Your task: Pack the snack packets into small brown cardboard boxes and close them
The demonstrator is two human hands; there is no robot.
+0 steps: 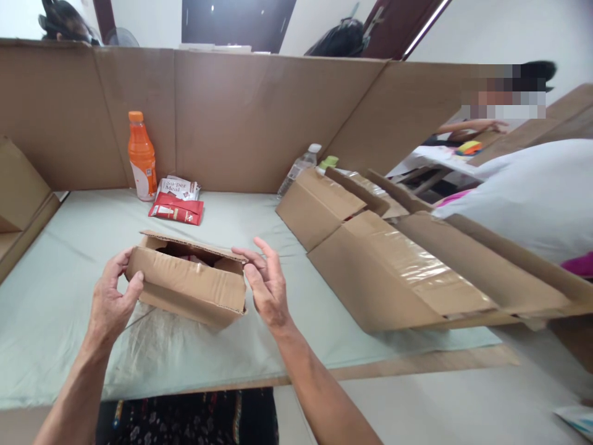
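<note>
A small brown cardboard box point(189, 281) sits in front of me on the cloth-covered table. Its top flaps stand partly raised, leaving a gap through which some pale and reddish contents show. My left hand point(113, 293) grips the box's left end, thumb on the near side and fingers round the far corner. At the right end, my right hand point(269, 284) has thumb and index finger at the corner of the flap, while another finger points up and away. Beyond the box lie a red packet point(176, 209) and a white packet marked "Super Meal" point(181, 187).
An orange drink bottle point(142, 161) stands by the tall cardboard partition point(278, 117). Large open cartons point(393, 272) lean on the right, with a clear bottle point(301, 165) behind them. Another carton point(23, 204) is at the left edge. People are beyond the partition and at right.
</note>
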